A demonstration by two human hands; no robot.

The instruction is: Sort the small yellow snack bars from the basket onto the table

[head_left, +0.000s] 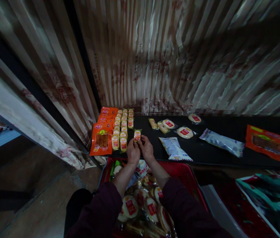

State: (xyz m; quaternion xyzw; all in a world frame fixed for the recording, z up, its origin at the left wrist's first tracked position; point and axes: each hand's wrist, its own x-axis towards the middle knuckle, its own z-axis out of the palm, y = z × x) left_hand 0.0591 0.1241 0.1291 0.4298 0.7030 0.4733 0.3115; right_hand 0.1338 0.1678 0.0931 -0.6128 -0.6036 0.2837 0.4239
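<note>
both hands on one small snack pack at the shelf edge
left hand (pixel 133 151) and right hand (pixel 146 148) pinch the snack pack (pixel 137 135) together, beside neat rows of packs (pixel 123 127) on the black shelf (pixel 211 152)

Both arms wear long sleeves of a dark maroon, plum-toned cloth, loose and softly creased. The left sleeve (pixel 100 208) ends a little above the wrist, leaving the forearm bare up to the left hand (pixel 133 151). The right sleeve (pixel 182 208) is pushed back the same way, baring the forearm behind the right hand (pixel 147 148). No rings, watch or gloves show.
</note>
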